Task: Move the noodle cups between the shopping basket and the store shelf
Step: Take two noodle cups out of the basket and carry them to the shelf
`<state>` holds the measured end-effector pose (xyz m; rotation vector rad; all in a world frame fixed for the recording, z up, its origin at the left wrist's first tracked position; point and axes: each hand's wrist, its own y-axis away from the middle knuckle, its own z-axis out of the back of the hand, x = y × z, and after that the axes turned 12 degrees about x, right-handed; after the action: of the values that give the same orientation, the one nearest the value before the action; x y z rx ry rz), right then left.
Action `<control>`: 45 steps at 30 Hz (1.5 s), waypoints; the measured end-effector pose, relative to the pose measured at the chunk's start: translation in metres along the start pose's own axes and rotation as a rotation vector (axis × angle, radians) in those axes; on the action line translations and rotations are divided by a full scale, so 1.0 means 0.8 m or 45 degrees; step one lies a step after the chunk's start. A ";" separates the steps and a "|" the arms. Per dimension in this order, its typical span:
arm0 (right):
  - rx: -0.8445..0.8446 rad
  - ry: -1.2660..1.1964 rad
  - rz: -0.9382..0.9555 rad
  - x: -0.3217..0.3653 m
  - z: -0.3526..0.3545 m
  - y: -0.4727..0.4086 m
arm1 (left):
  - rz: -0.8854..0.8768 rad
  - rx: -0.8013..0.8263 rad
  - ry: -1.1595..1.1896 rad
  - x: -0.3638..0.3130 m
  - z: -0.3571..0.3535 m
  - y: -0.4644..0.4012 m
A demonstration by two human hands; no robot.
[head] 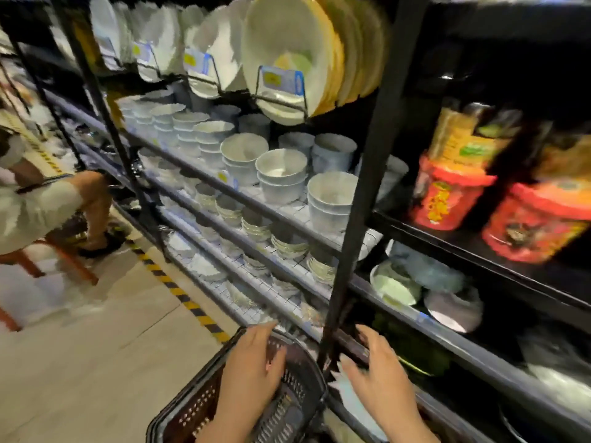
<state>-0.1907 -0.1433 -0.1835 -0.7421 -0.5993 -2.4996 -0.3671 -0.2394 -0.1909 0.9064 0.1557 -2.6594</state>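
Two red noodle cups stand on a dark shelf at the right, with yellow and green cups stacked on the left one. A dark perforated shopping basket sits at the bottom centre. My left hand rests on its far rim with relaxed fingers. Just right of the black shelf post, my right hand hovers with straight fingers and holds nothing. No cup is visible in the basket, and my hands hide much of it.
Wire shelves left of the post carry stacked white bowls and upright plates. Lidded bowls sit under the noodle shelf. A person on a red stool sits at the left. Yellow-black tape lines the tiled floor.
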 end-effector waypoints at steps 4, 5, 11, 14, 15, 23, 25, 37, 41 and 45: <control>-0.193 -0.106 -0.242 -0.040 0.022 0.081 | -0.192 0.182 -0.014 -0.045 -0.020 0.014; -0.242 -0.115 -0.280 -0.051 0.027 0.100 | -0.248 0.234 0.002 -0.056 -0.025 0.017; -0.501 -0.203 -0.510 -0.104 0.056 0.198 | -0.497 0.336 0.064 -0.141 -0.064 0.024; -0.590 -0.276 -0.617 -0.132 0.072 0.237 | -0.614 0.378 0.084 -0.189 -0.088 0.029; -0.610 -0.295 -0.638 -0.142 0.079 0.247 | -0.640 0.397 0.098 -0.203 -0.097 0.030; -0.719 -0.248 -0.584 -0.212 0.149 0.280 | -0.688 0.257 0.181 -0.304 -0.138 0.013; -0.704 -0.229 -0.534 -0.226 0.172 0.277 | -0.658 0.199 0.192 -0.321 -0.140 0.006; -0.765 -0.198 -0.011 -0.194 0.310 0.152 | -0.495 -0.264 0.261 -0.385 -0.066 -0.104; -0.783 -0.335 0.109 -0.149 0.344 0.082 | -0.407 -0.381 0.403 -0.387 -0.029 -0.173; -0.840 -0.385 0.082 -0.109 0.369 0.023 | -0.387 -0.513 0.516 -0.384 -0.002 -0.235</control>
<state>-0.0006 0.0224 -0.0061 -1.3632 0.1868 -2.5418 -0.2013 0.0203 -0.0049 1.3455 0.9529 -2.5147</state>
